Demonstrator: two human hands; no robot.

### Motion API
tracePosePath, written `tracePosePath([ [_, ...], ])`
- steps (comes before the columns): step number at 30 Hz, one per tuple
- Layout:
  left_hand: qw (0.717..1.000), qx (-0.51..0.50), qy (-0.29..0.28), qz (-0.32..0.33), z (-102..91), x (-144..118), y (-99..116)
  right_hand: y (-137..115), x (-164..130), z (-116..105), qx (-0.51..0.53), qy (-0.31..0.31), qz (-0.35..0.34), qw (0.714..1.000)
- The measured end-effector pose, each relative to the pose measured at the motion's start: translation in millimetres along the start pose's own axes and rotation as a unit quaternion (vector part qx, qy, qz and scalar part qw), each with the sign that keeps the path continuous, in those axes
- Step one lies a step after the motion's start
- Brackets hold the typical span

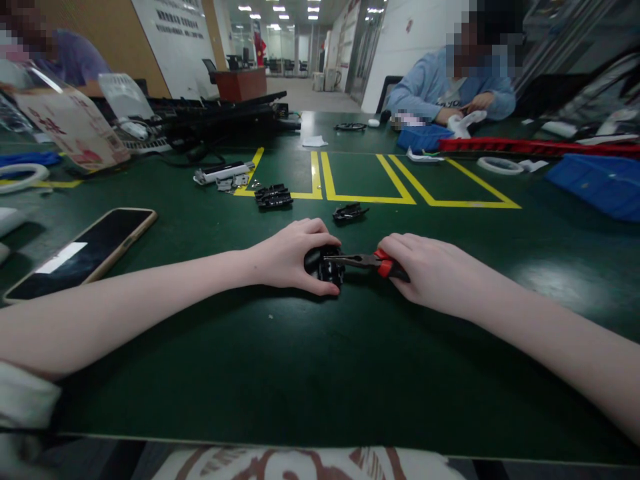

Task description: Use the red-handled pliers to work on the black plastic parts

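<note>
My left hand (pixel 293 259) is closed around a small black plastic part (pixel 330 270) on the green table (pixel 280 373), thumb on the near side and fingers on the far side. In my right hand (pixel 430 270) is a pair of pliers (pixel 367 261) with red and black handles. The long narrow jaws point left and reach the black part; whether they grip anything on it is too small to tell. Just beyond my hands lies another black plastic part (pixel 350 213). Several similar black parts (pixel 273 197) sit together farther left.
At left lies a phone (pixel 80 253). Small metal pieces (pixel 233 182) rest by a white cylindrical item (pixel 227 172). Yellow tape (pixel 370 199) marks the table. Blue bins (pixel 600 183), a tape roll (pixel 500 165) and a long red strip (pixel 540 147) are at right. Two people sit across.
</note>
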State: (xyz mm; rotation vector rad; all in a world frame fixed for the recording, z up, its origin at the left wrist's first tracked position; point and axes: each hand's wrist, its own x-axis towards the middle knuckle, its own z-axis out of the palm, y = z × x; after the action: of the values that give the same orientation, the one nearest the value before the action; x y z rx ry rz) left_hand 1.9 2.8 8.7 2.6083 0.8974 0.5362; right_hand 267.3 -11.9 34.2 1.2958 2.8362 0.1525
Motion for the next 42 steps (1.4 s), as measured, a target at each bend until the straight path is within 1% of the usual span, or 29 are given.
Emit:
tracePosePath([
  [4,1.000,0.003,0.003,0.001,0.9,0.5,0.1,-2.2,0.3,-4.2,0.003,-0.023,0.018,1.000],
  [8,1.000,0.002,0.009,-0.002,3.5,1.3,-1.5,-3.9,-0.9,-8.5,0.028,-0.035,0.023,0.999],
  [12,1.000,-0.003,0.019,-0.020,4.4,1.7,-0.1,-4.0,-2.9,-8.4,0.053,-0.024,0.011,0.998],
  [15,1.000,-0.006,0.018,-0.019,4.0,2.1,1.6,-3.6,-2.6,-5.2,0.065,-0.013,-0.007,0.998],
  [19,1.000,-0.008,0.020,-0.012,4.6,2.7,0.4,-2.4,0.4,-0.1,0.053,-0.001,-0.043,0.998],
  [23,1.000,-0.011,0.021,-0.011,5.8,2.9,-2.3,0.0,2.4,2.3,0.051,0.008,-0.060,0.997],
  [29,1.000,-0.016,0.013,-0.015,3.0,3.1,1.0,6.6,1.8,-0.9,0.074,0.001,-0.075,0.994],
  [34,1.000,-0.012,0.005,-0.014,1.5,2.9,3.2,9.3,-1.2,-4.5,0.080,0.000,-0.072,0.994],
  [39,1.000,-0.012,0.002,-0.016,2.8,2.3,2.4,9.3,-2.0,-4.1,0.069,-0.007,-0.072,0.995],
  [42,1.000,-0.009,0.004,-0.011,3.3,2.5,2.3,8.5,-1.8,-3.0,0.051,0.007,-0.083,0.995],
])
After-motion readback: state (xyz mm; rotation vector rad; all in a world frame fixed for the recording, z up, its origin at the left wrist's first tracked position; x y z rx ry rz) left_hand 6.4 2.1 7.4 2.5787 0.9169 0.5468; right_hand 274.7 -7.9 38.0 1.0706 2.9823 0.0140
